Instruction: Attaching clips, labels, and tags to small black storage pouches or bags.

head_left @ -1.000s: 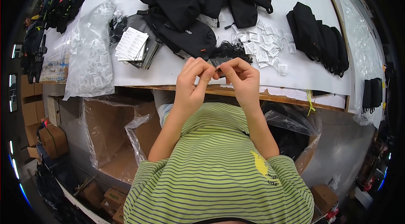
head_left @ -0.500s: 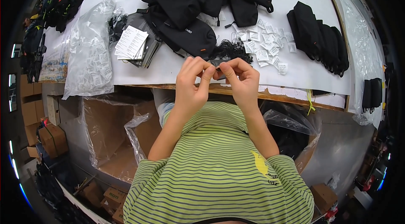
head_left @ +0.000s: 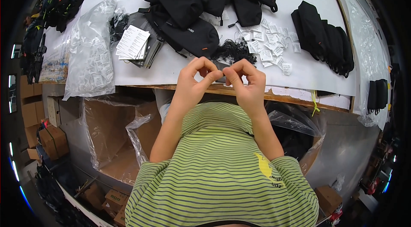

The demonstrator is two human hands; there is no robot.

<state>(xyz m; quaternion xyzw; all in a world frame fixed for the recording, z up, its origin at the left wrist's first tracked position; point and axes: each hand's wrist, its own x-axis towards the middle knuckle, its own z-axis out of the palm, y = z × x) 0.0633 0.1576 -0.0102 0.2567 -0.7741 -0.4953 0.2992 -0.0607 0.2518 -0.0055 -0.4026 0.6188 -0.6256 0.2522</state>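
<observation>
My left hand (head_left: 193, 82) and my right hand (head_left: 248, 85) meet fingertip to fingertip above the table's near edge. Both are closed in a pinch of thumb and index finger. Whatever is between the fingertips is too small to make out. Just beyond them lies a tangle of thin black strings (head_left: 234, 50). Small white printed labels (head_left: 274, 44) are scattered to the right of the tangle. A black fabric pouch (head_left: 195, 38) with a small orange tab rests beyond my left hand, at the front of a heap of similar pouches (head_left: 177, 0).
At the left, white printed cards (head_left: 133, 42) lie on dark cards, beside a clear plastic bag of labels (head_left: 92, 51). More black pouches (head_left: 323, 38) stand in a row at the right. Below the wooden table edge (head_left: 282, 97) is a plastic-lined cardboard box (head_left: 111, 137).
My left fingers have arched and spread into a rounder loop, and the pinched fingertips have dropped slightly. Things on the table have stayed put.
</observation>
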